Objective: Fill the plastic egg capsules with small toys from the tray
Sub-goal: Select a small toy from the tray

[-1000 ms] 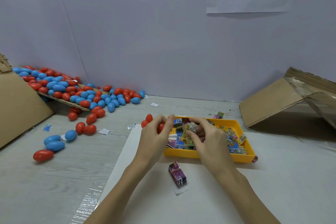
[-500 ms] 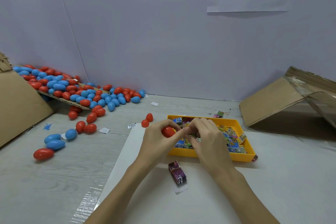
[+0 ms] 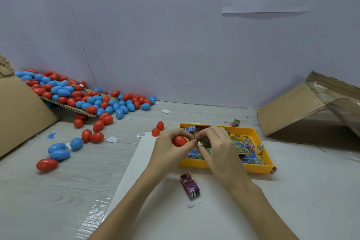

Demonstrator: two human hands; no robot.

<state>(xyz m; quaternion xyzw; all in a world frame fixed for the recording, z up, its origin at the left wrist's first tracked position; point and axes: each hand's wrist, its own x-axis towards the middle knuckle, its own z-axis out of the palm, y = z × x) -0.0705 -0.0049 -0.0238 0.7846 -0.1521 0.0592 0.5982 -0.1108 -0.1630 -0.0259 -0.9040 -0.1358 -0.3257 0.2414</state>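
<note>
Counts on the table

One yellow tray (image 3: 224, 166) of small toy packets, too many and too jumbled to count; one purple packet (image 3: 190, 185) lying apart in front of it; two cardboard boxes (image 3: 296, 111); dozens of red and blue egg capsules (image 3: 93, 101); two red half-shells (image 3: 157, 128); two hands (image 3: 220, 148).
</note>
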